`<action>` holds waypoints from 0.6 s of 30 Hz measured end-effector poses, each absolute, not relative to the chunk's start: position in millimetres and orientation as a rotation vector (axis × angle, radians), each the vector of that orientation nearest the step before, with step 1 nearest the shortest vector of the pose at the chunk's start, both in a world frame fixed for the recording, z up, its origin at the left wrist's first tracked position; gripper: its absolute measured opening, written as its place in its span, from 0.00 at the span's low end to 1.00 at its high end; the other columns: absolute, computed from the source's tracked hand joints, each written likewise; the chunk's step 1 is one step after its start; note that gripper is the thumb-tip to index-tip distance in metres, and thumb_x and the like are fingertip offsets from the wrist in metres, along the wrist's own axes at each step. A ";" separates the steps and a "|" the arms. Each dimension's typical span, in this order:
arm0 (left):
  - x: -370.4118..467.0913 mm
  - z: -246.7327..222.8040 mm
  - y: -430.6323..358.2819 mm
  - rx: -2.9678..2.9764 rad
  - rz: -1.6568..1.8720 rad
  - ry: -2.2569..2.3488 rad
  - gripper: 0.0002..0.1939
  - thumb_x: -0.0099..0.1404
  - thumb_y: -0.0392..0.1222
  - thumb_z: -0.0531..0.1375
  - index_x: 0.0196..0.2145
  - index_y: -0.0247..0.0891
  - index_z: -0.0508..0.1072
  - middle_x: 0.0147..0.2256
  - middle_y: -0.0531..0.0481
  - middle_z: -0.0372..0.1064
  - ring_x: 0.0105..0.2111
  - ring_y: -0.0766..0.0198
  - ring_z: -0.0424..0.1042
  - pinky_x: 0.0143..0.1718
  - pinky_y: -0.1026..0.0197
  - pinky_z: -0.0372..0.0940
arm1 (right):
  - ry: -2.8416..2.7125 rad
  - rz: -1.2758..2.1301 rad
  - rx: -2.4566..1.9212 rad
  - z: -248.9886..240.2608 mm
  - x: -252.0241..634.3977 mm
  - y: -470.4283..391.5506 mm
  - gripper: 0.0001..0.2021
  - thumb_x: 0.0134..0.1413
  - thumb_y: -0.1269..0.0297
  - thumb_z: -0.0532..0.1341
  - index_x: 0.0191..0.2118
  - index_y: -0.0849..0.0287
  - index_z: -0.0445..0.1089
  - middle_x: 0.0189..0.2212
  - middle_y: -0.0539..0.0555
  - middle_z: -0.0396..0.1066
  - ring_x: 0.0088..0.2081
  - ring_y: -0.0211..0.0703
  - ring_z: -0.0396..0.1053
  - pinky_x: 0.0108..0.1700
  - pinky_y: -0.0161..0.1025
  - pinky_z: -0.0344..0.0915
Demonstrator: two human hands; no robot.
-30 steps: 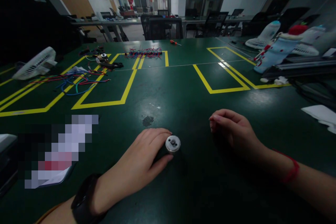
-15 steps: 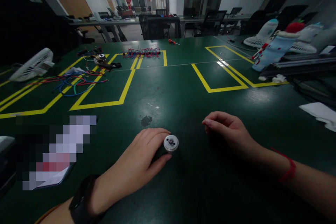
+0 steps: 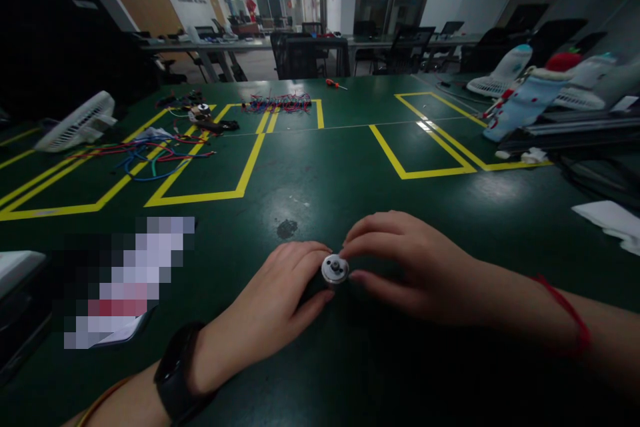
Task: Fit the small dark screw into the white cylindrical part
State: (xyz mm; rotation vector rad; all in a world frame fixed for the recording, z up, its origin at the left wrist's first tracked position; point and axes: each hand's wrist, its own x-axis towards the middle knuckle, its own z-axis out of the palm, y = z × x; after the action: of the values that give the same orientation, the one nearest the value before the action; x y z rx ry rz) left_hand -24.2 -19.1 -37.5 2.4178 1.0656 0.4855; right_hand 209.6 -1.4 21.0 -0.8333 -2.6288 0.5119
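A small round silver motor (image 3: pixel 335 269) stands on the green table with its end face up, showing a central shaft and dark screw holes. My left hand (image 3: pixel 280 300) is closed around its left side, the thumb at the near edge and the fingers behind. From the right, my right hand (image 3: pixel 410 260) comes up to the motor. Its index finger and thumb are apart at the motor's right side, and whether a fingertip touches the rim I cannot make out. Both hands partly cover the motor's body.
Loose coloured wires (image 3: pixel 165 153) lie at the left, beside a white fan (image 3: pixel 77 123). Farther back are bundled red and blue wires (image 3: pixel 280 103) and an orange-handled screwdriver (image 3: pixel 334 84). A light blue figure (image 3: pixel 520 107) stands at right, near a white tissue (image 3: pixel 607 220).
My right hand has moved left to the motor, and its thumb and fingers have spread apart. My left hand still holds the motor. The whole view has shifted slightly.
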 end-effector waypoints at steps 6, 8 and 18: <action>-24.3 -36.8 -18.5 2.429 0.491 1.055 0.17 0.65 0.36 0.59 0.50 0.42 0.64 0.53 0.45 0.65 0.53 0.52 0.64 0.55 0.45 0.60 | -2.408 0.607 -0.822 11.9 192.1 -0.8 0.07 0.58 0.68 0.61 0.42 0.57 0.73 0.45 0.57 0.69 0.42 0.45 0.69 0.45 0.43 0.66; -24.5 -37.0 -18.8 2.430 0.491 1.055 0.17 0.64 0.35 0.60 0.50 0.42 0.64 0.53 0.46 0.64 0.53 0.52 0.63 0.55 0.46 0.59 | -2.289 0.642 -0.824 11.5 196.0 -0.7 0.06 0.57 0.68 0.61 0.40 0.57 0.73 0.43 0.56 0.69 0.43 0.44 0.69 0.46 0.42 0.67; -23.8 -36.9 -19.5 2.422 0.461 1.078 0.18 0.64 0.34 0.60 0.51 0.43 0.64 0.52 0.48 0.64 0.52 0.54 0.63 0.55 0.48 0.59 | -2.393 0.747 -1.069 -25.3 230.4 -10.6 0.06 0.56 0.69 0.62 0.40 0.59 0.73 0.44 0.57 0.68 0.45 0.45 0.67 0.47 0.43 0.67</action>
State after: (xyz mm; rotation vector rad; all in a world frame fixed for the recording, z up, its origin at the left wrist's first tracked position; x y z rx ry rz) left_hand -23.8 -19.5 -36.9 2.4218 1.0781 0.4608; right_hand 230.4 -10.6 -25.3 -1.0695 -2.3929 0.7473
